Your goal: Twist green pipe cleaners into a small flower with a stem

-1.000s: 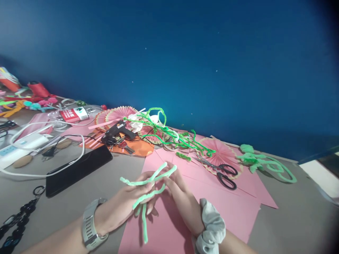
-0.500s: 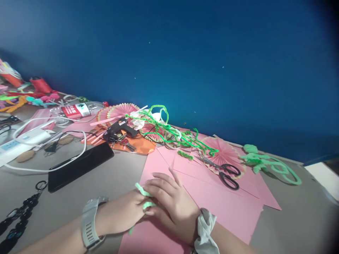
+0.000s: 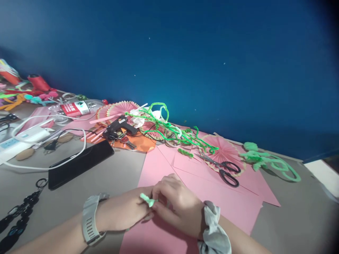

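Deep blue wall (image 3: 212,53) across the whole background, meeting the far edge of a grey desk (image 3: 291,218). Spread over the middle of the desk and running to the near edge: several overlapping pink paper sheets (image 3: 233,208), flat and seemingly uncut.

Left of the sheets, a black phone (image 3: 81,164) lying flat. Toward the left edge, a white power strip (image 3: 16,143) with its looped cable.

Along the far edge, pleated pink paper fans (image 3: 225,150), already folded, partly buried under a tangle of bright green pipe cleaners (image 3: 169,128). Black glue gun (image 3: 120,125) just beside the tangle. Toward the far right corner, a pale green twisted shape (image 3: 267,160), apparently finished and set aside. Black-handled scissors (image 3: 225,169) resting on the sheets, blades closed, well apart from both hands.

At the near edge, over the pink sheets, left hand (image 3: 124,211) and right hand (image 3: 177,206) pressed together. Grey watch (image 3: 90,218) on the left wrist, grey scrunchie (image 3: 212,229) on the right.

Fingers curled, both hands clenched around a pale green pipe cleaner (image 3: 147,200). Only a short bent tip showing between the fingertips, the rest hidden inside the grip.

Judging by that: bunched up tight but not yet a recognisable form, so probably midway through shaping. No glue visible on it.
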`<state>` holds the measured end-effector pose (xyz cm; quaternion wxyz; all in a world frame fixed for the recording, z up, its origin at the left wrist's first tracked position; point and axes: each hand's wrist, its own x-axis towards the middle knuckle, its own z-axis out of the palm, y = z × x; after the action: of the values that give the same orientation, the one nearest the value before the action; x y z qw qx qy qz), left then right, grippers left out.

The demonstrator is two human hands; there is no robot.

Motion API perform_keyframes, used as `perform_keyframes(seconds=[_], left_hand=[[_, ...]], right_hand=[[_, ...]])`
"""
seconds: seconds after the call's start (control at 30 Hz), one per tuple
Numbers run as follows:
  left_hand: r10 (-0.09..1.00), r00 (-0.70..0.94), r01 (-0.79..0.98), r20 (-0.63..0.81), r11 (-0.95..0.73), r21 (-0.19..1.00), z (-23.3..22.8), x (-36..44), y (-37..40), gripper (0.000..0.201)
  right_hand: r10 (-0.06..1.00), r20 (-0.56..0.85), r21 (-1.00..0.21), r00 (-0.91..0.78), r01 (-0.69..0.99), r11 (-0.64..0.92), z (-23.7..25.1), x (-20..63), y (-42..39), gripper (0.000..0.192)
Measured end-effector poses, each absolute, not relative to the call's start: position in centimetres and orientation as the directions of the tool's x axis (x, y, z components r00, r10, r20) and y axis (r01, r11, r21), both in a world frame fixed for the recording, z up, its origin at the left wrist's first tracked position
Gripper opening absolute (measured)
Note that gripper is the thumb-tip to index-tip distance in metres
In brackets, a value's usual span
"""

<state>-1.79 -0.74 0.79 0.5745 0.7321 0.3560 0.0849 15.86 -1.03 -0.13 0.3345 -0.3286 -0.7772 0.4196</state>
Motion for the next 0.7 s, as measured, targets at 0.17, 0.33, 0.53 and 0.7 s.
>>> perform_keyframes(seconds=[0.17, 0.33, 0.53, 0.7], left_hand=[[0.603, 0.676, 0.269, -0.424, 0.333, 0.904, 0.3, -1.7, -1.0, 0.039], [0.531, 0.698, 0.090, -0.482, 0.602, 0.794, -0.3, -1.7, -0.6, 0.035], [0.313, 0.883, 0.115, -0.350, 0.579, 0.808, -0.5, -1.8, -1.0, 0.032], [0.444, 0.869, -0.150, -0.220, 0.659, 0.737, -0.3, -1.3, -1.1, 0.053]], right_hand=[[0.998, -0.054, -0.941, 0.026, -0.336, -0.042, -0.4, 17.6, 1.6, 0.019], [0.959, -0.125, -0.838, 0.255, -0.544, 0.036, -2.4, 20.2, 5.0, 0.027], [0.976, -0.152, -0.784, 0.153, -0.620, -0.025, -1.6, 19.5, 3.9, 0.023], [0.987, -0.151, -0.813, -0.064, -0.560, -0.161, -0.4, 17.8, 2.1, 0.020]])
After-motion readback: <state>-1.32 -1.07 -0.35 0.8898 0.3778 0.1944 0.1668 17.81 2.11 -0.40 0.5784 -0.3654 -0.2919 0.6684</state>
